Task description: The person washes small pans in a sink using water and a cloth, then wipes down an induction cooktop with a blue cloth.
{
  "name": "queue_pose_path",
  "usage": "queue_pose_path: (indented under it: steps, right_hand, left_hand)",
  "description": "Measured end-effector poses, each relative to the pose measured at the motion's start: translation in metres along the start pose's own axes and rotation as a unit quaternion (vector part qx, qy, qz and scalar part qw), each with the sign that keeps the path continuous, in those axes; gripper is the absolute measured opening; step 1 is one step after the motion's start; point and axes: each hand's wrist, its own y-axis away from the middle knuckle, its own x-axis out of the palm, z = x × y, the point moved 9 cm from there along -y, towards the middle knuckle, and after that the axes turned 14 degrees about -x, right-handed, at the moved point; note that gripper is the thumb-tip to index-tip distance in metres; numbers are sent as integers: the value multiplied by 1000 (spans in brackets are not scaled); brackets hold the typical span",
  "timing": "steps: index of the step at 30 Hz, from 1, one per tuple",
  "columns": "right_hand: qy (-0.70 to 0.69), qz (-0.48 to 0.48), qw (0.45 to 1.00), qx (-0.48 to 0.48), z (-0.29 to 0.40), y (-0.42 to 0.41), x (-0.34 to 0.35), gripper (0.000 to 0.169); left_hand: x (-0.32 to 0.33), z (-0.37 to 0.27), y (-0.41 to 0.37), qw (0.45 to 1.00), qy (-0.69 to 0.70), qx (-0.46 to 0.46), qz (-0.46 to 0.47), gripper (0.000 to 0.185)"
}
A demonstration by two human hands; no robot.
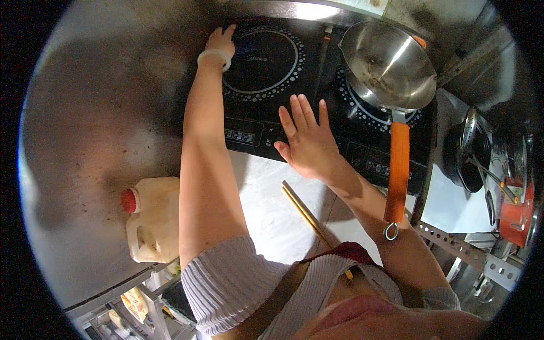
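A black twin induction cooktop (314, 76) lies before me, with a ringed zone on each side. My left hand (221, 42), wearing a pale bangle (203, 56) at the wrist, reaches to its back left corner, fingers apart and nothing seen in them. My right hand (310, 138) is spread flat over the middle front of the cooktop; whether it touches the glass I cannot tell. On the right zone sits a steel saucepan (393, 63) with an orange handle (398, 170) pointing towards me and passing above my right forearm. Some dark residue marks the pan's inside.
A plastic jug (155, 221) with a red cap lies on the stained metal counter (85, 140) at left. At right are a black pan (467, 157), a slotted utensil (470, 123) and a red container (516, 216). A slim yellowish rod (304, 212) slants near my chest. Shelving holds items lower left.
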Motion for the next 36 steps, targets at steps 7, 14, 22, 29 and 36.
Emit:
queue_pose_path:
  steps: [7, 14, 22, 29, 36]
  right_hand:
    - [-6, -24, 1000, 14, -4, -1, 7, 62]
    - [10, -64, 998, -4, -5, 4, -1, 59]
    - [-27, -64, 997, -16, 4, 5, 3, 60]
    - [2, -12, 1000, -8, 0, -3, 4, 62]
    - [5, -34, 999, -11, -4, 0, 2, 61]
  left_hand:
    - [-6, 36, 138, 998, 18, -26, 47, 59]
    - [-15, 79, 235, 993, 84, -50, 63, 65]
    - [-4, 3, 136, 995, 99, -15, -20, 67]
    - [-33, -61, 214, 887, 344, 308, -24, 53]
    - [-43, -2, 248, 991, -9, 135, -26, 37]
